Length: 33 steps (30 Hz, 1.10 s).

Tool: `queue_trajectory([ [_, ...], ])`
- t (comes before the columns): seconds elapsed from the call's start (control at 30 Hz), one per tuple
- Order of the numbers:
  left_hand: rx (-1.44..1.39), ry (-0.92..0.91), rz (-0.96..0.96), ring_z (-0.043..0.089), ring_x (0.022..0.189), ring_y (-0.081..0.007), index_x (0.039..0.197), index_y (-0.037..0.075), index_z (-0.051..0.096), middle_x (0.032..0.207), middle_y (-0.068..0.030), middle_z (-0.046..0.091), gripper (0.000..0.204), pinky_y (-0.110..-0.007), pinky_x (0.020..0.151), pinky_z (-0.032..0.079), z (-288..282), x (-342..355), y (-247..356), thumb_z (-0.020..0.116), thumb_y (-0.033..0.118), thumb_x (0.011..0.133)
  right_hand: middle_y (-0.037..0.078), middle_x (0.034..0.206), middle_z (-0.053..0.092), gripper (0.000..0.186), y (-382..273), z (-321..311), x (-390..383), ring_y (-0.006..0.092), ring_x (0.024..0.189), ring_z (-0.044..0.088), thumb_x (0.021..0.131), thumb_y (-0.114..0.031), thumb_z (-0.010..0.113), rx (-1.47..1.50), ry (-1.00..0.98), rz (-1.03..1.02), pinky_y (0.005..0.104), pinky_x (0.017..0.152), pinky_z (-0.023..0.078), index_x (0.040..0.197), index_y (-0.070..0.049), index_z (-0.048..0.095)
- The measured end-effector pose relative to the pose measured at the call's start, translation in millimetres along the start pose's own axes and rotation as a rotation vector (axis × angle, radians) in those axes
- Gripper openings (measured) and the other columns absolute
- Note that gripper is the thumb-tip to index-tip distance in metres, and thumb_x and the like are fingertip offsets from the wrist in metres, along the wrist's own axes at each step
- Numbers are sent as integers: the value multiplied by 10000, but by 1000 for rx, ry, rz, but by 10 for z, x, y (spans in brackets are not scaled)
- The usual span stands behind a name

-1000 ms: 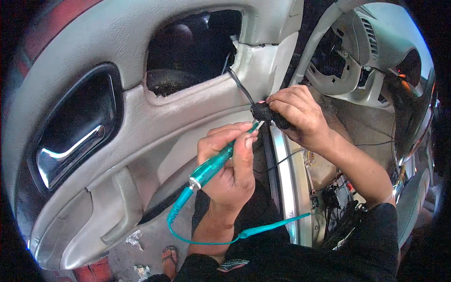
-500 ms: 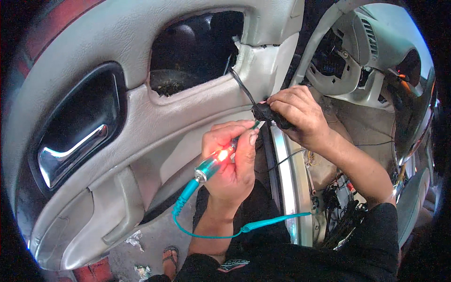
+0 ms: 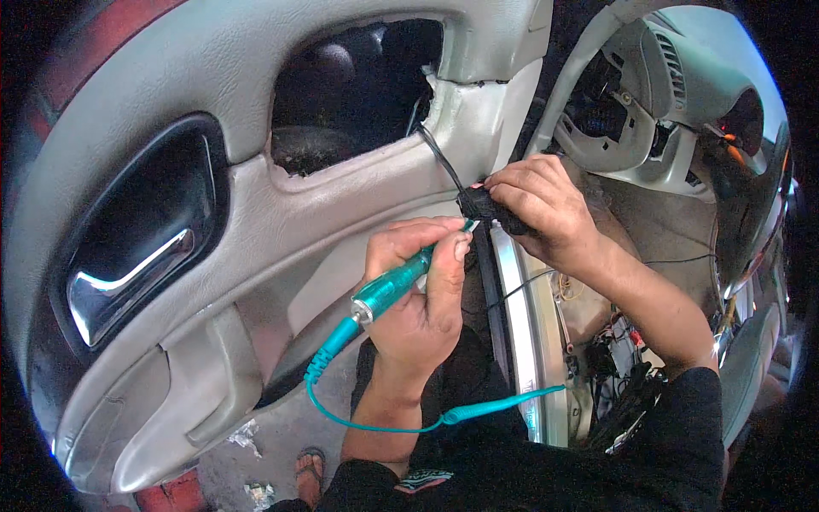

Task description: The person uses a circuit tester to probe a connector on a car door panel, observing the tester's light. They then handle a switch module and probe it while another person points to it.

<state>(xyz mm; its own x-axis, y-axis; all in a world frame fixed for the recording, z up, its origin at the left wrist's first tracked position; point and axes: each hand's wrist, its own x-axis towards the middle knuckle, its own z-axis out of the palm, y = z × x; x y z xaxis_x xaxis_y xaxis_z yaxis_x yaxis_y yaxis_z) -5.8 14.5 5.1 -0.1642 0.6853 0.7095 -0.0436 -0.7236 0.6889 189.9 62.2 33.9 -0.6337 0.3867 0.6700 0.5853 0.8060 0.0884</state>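
Head view: we judge the step in hand to be probing — the left hand (image 3: 418, 328) pinches a translucent teal tester (image 3: 390, 286) between thumb and fingers, its slim front end angled up toward the lower edge of a black connector (image 3: 474, 205), though we cannot tell whether the tip makes contact. The right hand (image 3: 546, 209) pinches that connector near the edge of the door panel (image 3: 328, 209), fingers curled over it. The next move, as we read it, calls for a steady connector and a small, gentle change of the tester's angle. We see a smooth, glossy barrel with a silvery collar (image 3: 363, 310); behind it a ribbed sleeve (image 3: 335, 342) gives way to a thin, bowed lead (image 3: 375, 428). The connector looks dull and rough, and a slender black cable (image 3: 439, 154) runs from it toward a ragged-edged opening (image 3: 354, 85). The panel is pale, grained and softly curved — unlike the hard, shiny chrome lever (image 3: 149, 277).
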Motion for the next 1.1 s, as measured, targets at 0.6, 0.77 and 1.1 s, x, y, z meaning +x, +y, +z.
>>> queue_trajectory([
  [0.6,-158,-33,73,693,846,-288,1049,-14,489,1011,-228,653,128,-397,767,601,-3,-36,-135,562,17,949,101,1060,640,524,12,36,-26,290,999,612,568,-6,739,28,13,43,411,862,447,1070,-35,596],
  [0.77,-255,14,-41,695,856,-294,1056,-17,490,1020,-236,651,115,-411,759,609,14,-23,-96,540,16,958,101,1081,639,554,36,25,-34,299,1006,609,558,-6,745,53,-2,42,415,868,445,1089,-35,591],
  [1.1,-145,-4,39,698,853,-270,1062,-26,498,1015,-232,662,133,-382,766,602,35,-45,-50,556,4,947,107,1085,637,537,28,2,-33,302,1006,606,566,0,735,62,-3,31,419,869,442,1082,-27,590],
])
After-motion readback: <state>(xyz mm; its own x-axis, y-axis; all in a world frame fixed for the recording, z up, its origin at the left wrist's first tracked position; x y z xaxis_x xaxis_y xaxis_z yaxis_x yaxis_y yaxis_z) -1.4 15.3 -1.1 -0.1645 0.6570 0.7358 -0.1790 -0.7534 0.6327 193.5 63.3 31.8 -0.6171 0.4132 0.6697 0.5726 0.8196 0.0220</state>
